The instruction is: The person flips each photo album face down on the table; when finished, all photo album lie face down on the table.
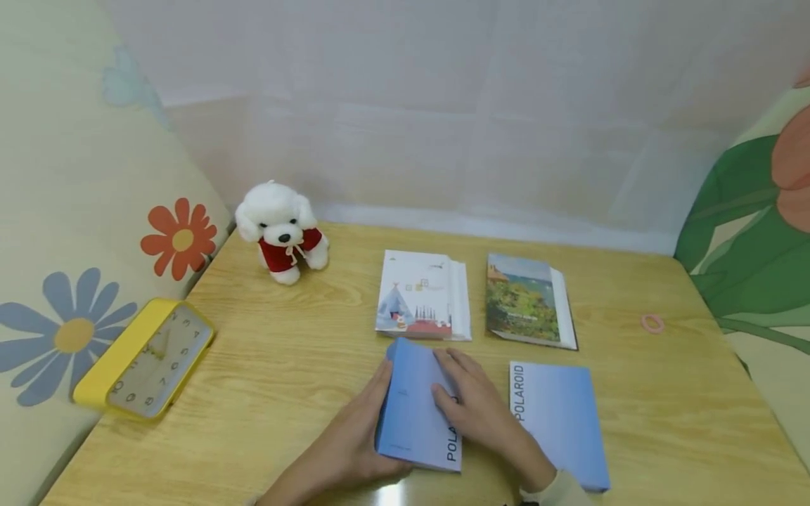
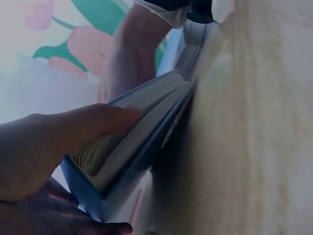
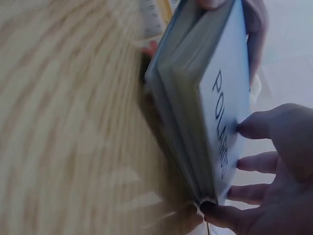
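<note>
A blue hardback book marked POLAROID point(image 1: 414, 414) lies near the table's front edge, its left side lifted off the wood. My left hand point(image 1: 363, 429) grips that raised edge, thumb on the page block point(image 2: 122, 142) and fingers under the cover. My right hand point(image 1: 474, 404) rests on the front cover, fingertips point(image 3: 244, 164) pressing beside the printed title. A second blue POLAROID book point(image 1: 560, 418) lies flat just to the right of my right hand.
Behind lie a white illustrated book point(image 1: 420, 295) and a landscape-cover book point(image 1: 528, 299). A white plush dog in red point(image 1: 283, 232) sits at back left and a yellow clock point(image 1: 148, 358) leans at the left edge. A pink hair tie point(image 1: 652, 323) lies at right.
</note>
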